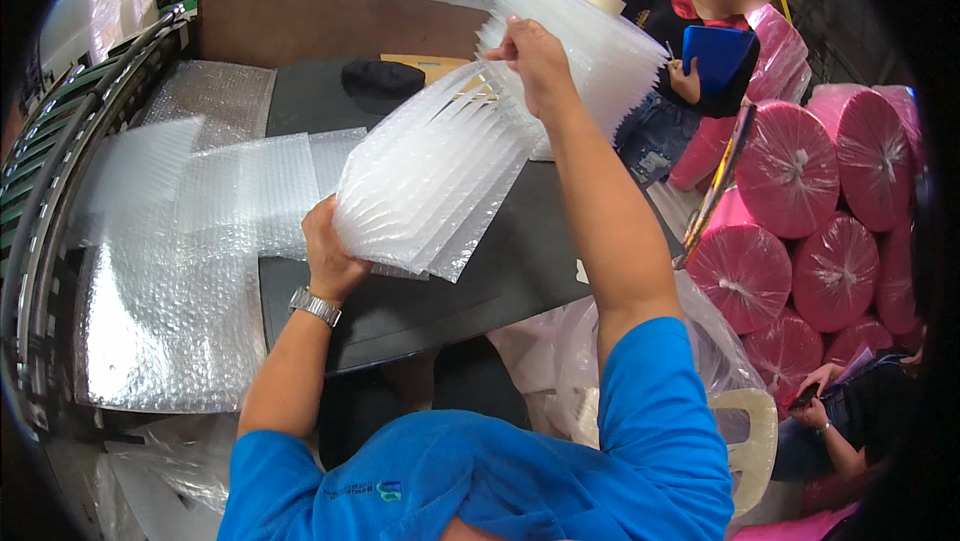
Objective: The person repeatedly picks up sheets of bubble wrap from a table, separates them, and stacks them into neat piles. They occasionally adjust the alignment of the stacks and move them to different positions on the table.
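Above the desk (480, 281), my left hand (328, 251) and right hand (535, 56) pinch a fanned bubble-wrap stack (430, 176); loosened grip risks sheets spilling.

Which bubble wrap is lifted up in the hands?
The fanned stack of bubble-wrap bags, held by the left hand and right hand. The other sheets lie flat on the table.
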